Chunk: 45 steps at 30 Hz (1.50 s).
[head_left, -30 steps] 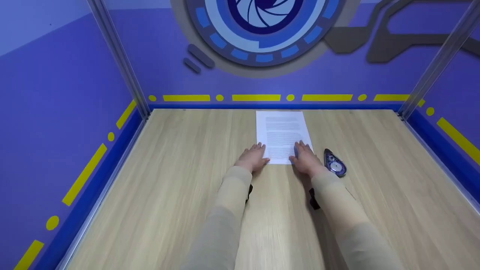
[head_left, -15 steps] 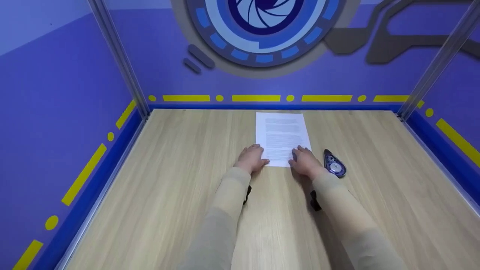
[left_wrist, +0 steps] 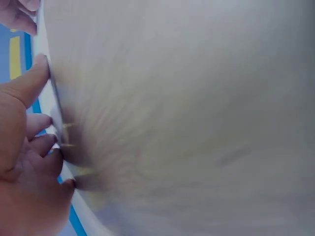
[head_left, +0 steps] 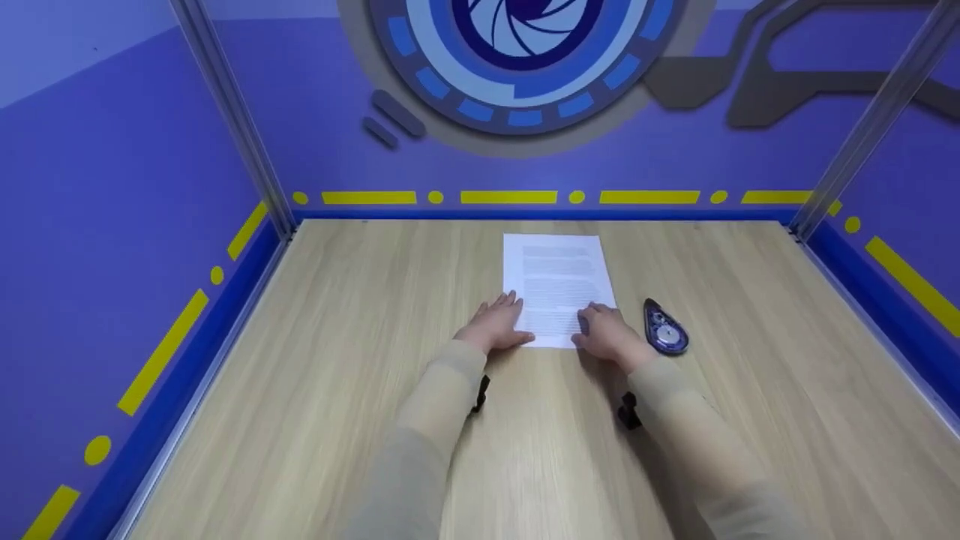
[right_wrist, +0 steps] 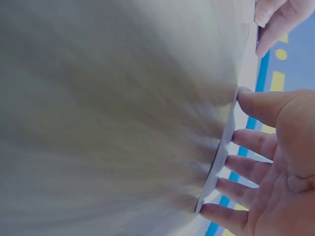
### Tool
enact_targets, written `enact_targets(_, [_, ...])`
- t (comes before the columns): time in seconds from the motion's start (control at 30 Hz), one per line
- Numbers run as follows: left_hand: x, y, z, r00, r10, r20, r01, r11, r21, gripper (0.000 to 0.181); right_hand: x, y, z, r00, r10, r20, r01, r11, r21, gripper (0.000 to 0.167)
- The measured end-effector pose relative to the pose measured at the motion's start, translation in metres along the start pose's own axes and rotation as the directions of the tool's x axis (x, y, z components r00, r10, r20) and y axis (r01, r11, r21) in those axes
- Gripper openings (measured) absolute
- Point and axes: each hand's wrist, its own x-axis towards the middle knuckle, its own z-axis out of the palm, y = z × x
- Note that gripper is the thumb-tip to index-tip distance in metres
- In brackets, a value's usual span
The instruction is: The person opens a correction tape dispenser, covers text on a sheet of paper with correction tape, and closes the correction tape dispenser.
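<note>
A printed sheet of paper (head_left: 559, 262) lies flat toward the back of the wooden table. My left hand (head_left: 491, 324) rests at its lower left edge, fingertips down and thumb over the bottom corner. At the lower right corner my right hand (head_left: 604, 331) presses with its fingertips. In the right wrist view, the fingers (right_wrist: 253, 142) reach down fairly straight onto the surface. The left wrist view shows the left thumb (left_wrist: 37, 81) and the other fingertips touching down too. Just right of the right hand lies a dark, see-through correction tape dispenser (head_left: 666, 328).
The wooden table (head_left: 360, 360) ends at a blue-purple back wall (head_left: 315, 135) with yellow dashes. Metal posts (head_left: 240, 112) stand at both back corners. Side walls flank the table on the left and right.
Both hands have drawn the sheet a little toward me, leaving a wider strip of table behind it. The dispenser has stayed put, while the head view has shifted slightly.
</note>
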Motion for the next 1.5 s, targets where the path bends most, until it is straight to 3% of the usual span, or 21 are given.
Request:
enact_targets(0.53, [-0.028, 0.008, 0.007, 1.000, -0.030, -0.002, 0.030, 0.999, -0.043, 0.083, -0.030, -0.007, 0.005, 0.999, -0.024, 0.029, 0.025, 0.999, -0.035, 0.060])
enact_targets(0.77, [-0.044, 0.013, 0.010, 0.999, -0.048, 0.009, 0.049, 0.998, -0.032, 0.083, -0.048, -0.010, 0.008, 0.996, -0.086, -0.025, 0.085, 0.995, -0.045, 0.055])
enact_targets(1.13, [-0.072, 0.020, 0.022, 0.998, -0.066, 0.009, 0.066, 0.997, 0.039, 0.086, -0.079, -0.017, 0.013, 0.995, -0.098, -0.014, 0.097, 0.994, -0.056, 0.054])
enact_targets(1.5, [-0.096, 0.035, 0.032, 0.992, -0.128, 0.017, 0.125, 0.985, 0.121, 0.088, -0.107, -0.027, 0.018, 0.992, -0.116, -0.042, 0.112, 0.989, -0.097, 0.048])
